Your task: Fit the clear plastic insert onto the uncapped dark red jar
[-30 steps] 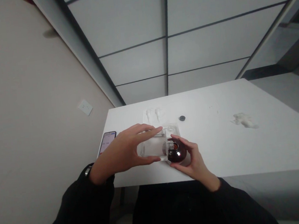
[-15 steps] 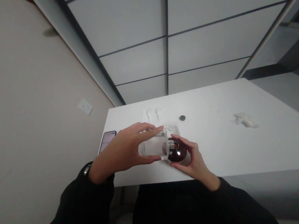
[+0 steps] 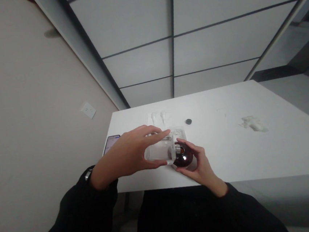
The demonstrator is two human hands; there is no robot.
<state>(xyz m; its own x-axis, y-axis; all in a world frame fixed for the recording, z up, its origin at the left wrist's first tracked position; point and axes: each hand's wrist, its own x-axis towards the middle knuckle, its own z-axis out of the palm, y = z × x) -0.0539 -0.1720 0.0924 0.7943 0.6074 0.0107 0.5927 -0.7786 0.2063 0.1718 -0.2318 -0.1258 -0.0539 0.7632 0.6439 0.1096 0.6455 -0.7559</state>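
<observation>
My left hand (image 3: 125, 155) grips a clear, boxy bottle (image 3: 159, 152) lying on its side just above the white table (image 3: 228, 149), thumb below and fingers along its top. At the bottle's right end sits a round dark-red glossy cap (image 3: 182, 156) with a metal collar. My right hand (image 3: 200, 164) cups that cap from below and from the right, fingertips on its rim. Both hands are near the table's front edge.
A phone (image 3: 110, 144) with a lit screen lies at the table's left edge. Clear plastic packaging (image 3: 176, 133) lies behind the bottle, more clear pieces (image 3: 158, 116) farther back. A small dark disc (image 3: 188, 121) and a crumpled white scrap (image 3: 253, 124) lie to the right.
Hands and bottle have barely moved; the left fingers have crept slightly right along the bottle's top, and the view has shifted a little.
</observation>
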